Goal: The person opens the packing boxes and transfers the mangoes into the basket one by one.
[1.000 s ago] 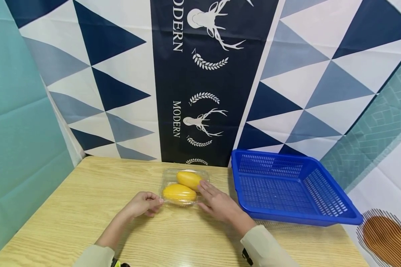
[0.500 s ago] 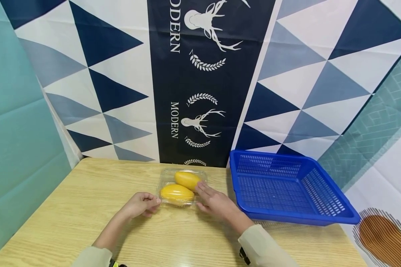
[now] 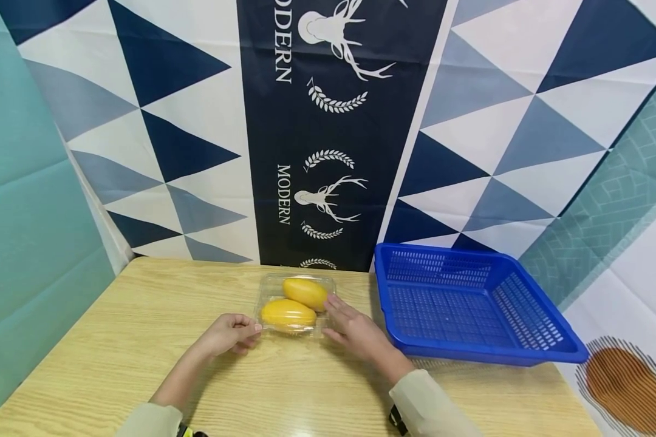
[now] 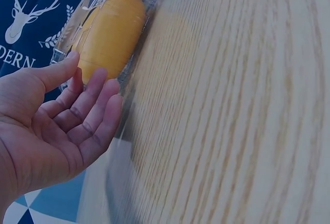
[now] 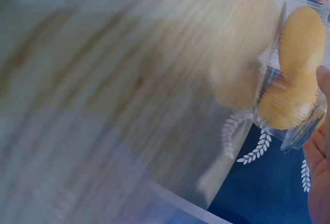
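Observation:
A clear plastic clamshell box sits on the wooden table with two yellow mangoes inside. One mango lies at the front left of the box, the other mango behind it to the right. At the box's near left corner, my left hand pinches the edge between thumb and index finger; in the left wrist view its other fingers are loosely bent below. My right hand lies along the box's right side with fingers extended, fingertips right at its wall. The right wrist view catches this hand only partly.
A blue perforated plastic basket stands to the right of the box, close to my right forearm. Behind the wooden table hangs a patterned cloth with triangles and deer heads.
The view has shifted slightly, moving the whole scene a little left in frame. Both hands keep their places at the box, and the mangoes lie as before.

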A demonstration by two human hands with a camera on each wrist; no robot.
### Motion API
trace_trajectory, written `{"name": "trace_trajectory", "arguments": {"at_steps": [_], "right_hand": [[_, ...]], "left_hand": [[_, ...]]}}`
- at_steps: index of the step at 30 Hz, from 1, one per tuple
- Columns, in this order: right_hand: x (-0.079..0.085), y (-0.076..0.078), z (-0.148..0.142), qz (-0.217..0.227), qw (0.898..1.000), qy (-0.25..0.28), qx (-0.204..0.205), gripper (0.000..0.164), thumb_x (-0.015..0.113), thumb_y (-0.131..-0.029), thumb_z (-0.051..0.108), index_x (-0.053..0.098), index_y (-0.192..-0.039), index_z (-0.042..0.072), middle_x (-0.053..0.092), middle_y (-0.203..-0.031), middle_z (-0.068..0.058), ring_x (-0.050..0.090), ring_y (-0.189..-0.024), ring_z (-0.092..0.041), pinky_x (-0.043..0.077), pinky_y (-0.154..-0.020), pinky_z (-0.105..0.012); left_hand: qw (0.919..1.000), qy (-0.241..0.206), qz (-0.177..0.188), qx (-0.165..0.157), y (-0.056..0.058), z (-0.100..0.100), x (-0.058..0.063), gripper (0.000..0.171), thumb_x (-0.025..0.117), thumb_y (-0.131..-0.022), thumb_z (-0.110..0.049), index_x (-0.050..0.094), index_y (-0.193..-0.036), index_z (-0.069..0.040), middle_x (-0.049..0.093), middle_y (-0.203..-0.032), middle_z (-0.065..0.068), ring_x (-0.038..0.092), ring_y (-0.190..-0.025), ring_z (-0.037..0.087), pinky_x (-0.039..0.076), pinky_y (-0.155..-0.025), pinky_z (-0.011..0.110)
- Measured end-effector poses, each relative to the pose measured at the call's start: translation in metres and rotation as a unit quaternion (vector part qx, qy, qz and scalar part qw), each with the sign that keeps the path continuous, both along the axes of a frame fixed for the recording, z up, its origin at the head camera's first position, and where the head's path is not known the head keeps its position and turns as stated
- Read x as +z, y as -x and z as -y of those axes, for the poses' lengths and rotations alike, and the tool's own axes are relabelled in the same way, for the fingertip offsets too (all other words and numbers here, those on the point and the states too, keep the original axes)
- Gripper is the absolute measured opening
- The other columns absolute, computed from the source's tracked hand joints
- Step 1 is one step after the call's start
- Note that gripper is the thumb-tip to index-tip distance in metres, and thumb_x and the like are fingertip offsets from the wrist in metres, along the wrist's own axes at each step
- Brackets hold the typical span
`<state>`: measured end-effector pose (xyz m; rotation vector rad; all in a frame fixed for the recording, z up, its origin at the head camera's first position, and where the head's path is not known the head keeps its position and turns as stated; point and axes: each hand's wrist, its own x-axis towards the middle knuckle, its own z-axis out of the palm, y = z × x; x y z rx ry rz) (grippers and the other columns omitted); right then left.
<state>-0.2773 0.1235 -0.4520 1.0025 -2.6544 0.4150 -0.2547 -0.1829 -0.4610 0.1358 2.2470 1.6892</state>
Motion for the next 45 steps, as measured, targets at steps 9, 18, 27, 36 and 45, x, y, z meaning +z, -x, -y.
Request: {"name": "trace_trajectory", "arguments": {"at_steps": [9,18,27,36,45], "right_hand": [[-0.005,0.004,0.000,-0.073,0.997,-0.011,0.018,0.052,0.064,-0.088,0.033,0.055,-0.128,0.001,0.052,-0.136,-0.016,0.048,-0.127,-0.027,0.046,-0.098,-0.041],[-0.006,0.004,0.002,-0.085,0.996,-0.016,0.016,0.050,0.064,-0.088,0.032,0.056,-0.126,0.001,0.053,-0.134,-0.016,0.050,-0.126,-0.028,0.048,-0.095,-0.040],[0.002,0.004,0.004,-0.056,0.998,-0.012,0.013,0.052,0.067,-0.085,0.036,0.059,-0.124,0.003,0.055,-0.132,-0.016,0.052,-0.124,-0.027,0.046,-0.098,-0.040],[0.003,0.004,0.005,-0.107,0.993,-0.052,0.021,0.050,0.067,-0.085,0.035,0.060,-0.121,0.002,0.057,-0.129,-0.017,0.055,-0.121,-0.026,0.050,-0.092,-0.037],[-0.006,0.008,0.002,-0.234,0.971,-0.043,0.039,0.046,0.073,-0.079,0.033,0.066,-0.112,0.002,0.065,-0.116,-0.016,0.063,-0.109,-0.026,0.055,-0.081,-0.033]], "left_hand": [[1.0000,-0.002,-0.002,-0.001,0.001,0.001,-0.002,0.036,0.060,-0.092,-0.029,0.059,-0.104,0.005,0.066,-0.098,0.014,0.064,-0.080,0.016,0.057,-0.070,0.033],[1.0000,0.003,0.006,0.003,0.001,0.002,0.000,0.038,0.062,-0.090,-0.031,0.059,-0.104,0.005,0.066,-0.099,0.013,0.064,-0.079,0.017,0.057,-0.070,0.035],[0.9995,0.006,0.018,0.026,-0.001,0.000,0.000,0.044,0.059,-0.091,-0.036,0.058,-0.106,0.005,0.067,-0.100,0.014,0.064,-0.078,0.017,0.057,-0.069,0.034],[0.9994,0.002,0.018,0.030,-0.001,-0.001,0.001,0.039,0.058,-0.092,-0.032,0.059,-0.105,0.005,0.067,-0.101,0.014,0.064,-0.077,0.016,0.057,-0.069,0.033],[0.9993,0.008,0.020,0.032,-0.001,-0.003,0.003,0.039,0.059,-0.091,-0.034,0.060,-0.103,0.003,0.068,-0.101,0.013,0.064,-0.077,0.016,0.057,-0.069,0.034]]}}
